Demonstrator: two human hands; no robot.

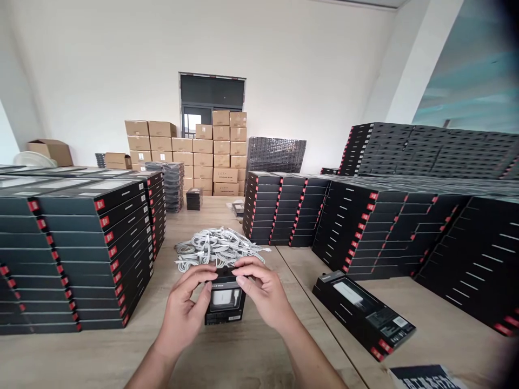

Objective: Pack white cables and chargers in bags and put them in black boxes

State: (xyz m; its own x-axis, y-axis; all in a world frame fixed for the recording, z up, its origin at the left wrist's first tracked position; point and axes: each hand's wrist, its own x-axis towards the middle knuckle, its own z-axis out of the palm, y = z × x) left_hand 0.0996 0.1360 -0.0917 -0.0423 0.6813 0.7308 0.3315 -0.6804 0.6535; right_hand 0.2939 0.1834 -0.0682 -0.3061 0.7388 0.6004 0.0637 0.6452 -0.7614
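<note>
A small black product box (225, 303) with a white item showing through its window sits on the wooden table (243, 356) in front of me. My left hand (187, 305) grips its left side, thumb and fingers curled onto the top edge. My right hand (263, 289) holds the right top corner, fingers bent over the box's far end. Just beyond the box lies a heap of coiled white cables (214, 247).
Tall stacks of black boxes with red tabs stand at left (77, 248) and right (365, 227). A short stack of the same boxes (365, 313) lies at right front. Brown cartons (203, 154) are piled against the back wall.
</note>
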